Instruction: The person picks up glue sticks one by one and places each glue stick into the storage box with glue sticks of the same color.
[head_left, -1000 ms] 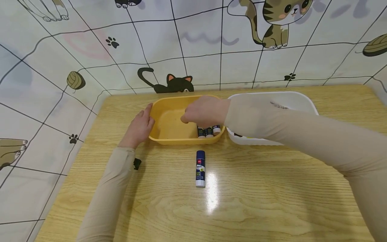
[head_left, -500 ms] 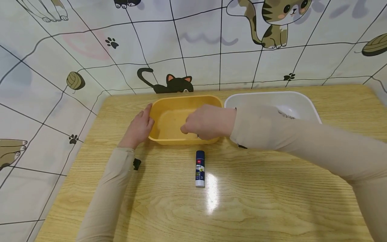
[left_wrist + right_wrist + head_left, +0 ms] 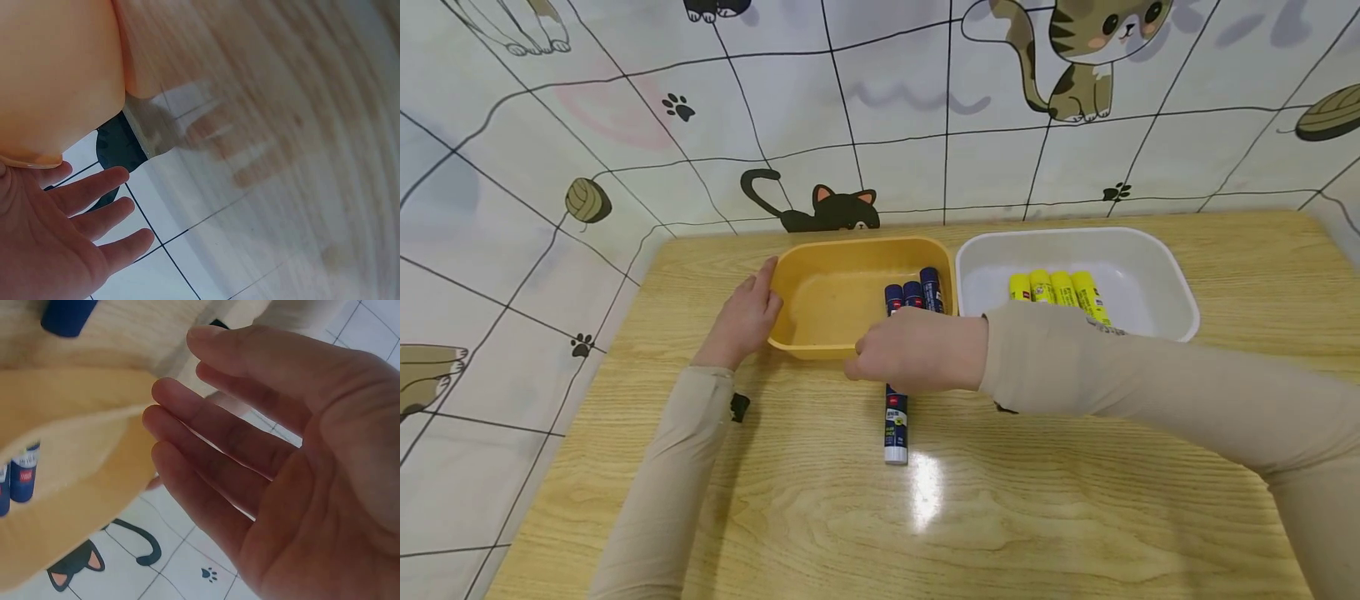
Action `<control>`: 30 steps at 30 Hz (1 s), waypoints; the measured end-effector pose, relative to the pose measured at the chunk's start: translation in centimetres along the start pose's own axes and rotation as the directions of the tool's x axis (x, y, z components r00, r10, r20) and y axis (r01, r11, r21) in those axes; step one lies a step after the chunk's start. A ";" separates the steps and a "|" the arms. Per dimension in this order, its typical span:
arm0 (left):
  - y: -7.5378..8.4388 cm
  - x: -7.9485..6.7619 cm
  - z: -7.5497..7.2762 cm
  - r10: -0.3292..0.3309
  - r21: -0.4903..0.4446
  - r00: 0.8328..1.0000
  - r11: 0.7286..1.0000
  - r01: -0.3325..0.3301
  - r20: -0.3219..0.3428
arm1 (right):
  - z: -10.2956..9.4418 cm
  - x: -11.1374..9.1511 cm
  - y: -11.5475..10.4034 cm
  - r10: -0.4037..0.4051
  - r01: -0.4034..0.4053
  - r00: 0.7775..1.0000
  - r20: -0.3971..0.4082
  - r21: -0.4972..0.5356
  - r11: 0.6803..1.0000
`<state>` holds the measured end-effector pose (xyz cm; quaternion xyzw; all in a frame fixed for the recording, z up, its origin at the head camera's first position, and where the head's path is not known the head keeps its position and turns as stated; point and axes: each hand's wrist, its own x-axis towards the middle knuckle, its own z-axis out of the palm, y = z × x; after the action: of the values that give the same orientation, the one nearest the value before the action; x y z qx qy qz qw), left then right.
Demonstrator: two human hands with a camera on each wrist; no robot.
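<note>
A dark-blue glue stick [image 3: 896,427] with a white base lies on the table, partly covered in the head view by my right hand [image 3: 917,350]. That hand hovers over the front rim of the yellow bin [image 3: 823,308], and its palm, in the right wrist view, holds nothing, with fingers [image 3: 212,425] extended. Several similar blue glue sticks [image 3: 931,287] stand side by side at the bin's right end. My left hand [image 3: 741,321] rests against the bin's left rim. In the left wrist view its fingers [image 3: 103,219] are spread below the bin wall.
A white bin [image 3: 1138,292] stands right beside the yellow one, holding several yellow glue sticks [image 3: 1063,289], partly hidden by my right sleeve [image 3: 1075,358]. Behind the wooden table [image 3: 1000,500] is a cat-patterned wall covering [image 3: 910,125].
My right hand has come out of the yellow bin and moved toward me, above the loose glue stick. The blue sticks in the bin are uncovered. My left hand has stayed in place.
</note>
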<state>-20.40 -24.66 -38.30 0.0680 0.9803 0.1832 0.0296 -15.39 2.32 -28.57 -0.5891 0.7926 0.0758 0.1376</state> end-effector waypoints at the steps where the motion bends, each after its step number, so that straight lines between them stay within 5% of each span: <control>1: 0.0 0.0 0.0 0.002 -0.002 1.000 1.000 -0.002 0.000 | 0.2 0.0 -0.1 -0.011 0.011 1.000 0.000 -0.007 1.000; 30: 0.3 -0.2 -0.3 0.017 -0.007 1.000 1.000 -0.017 0.010 | 7.2 1.3 -1.5 -0.163 0.140 0.983 -0.086 -0.223 0.965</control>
<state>-20.16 -24.49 -37.93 0.0770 0.9789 0.1865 0.0331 -13.35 2.69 -35.74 -0.6627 0.7383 0.1202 0.0369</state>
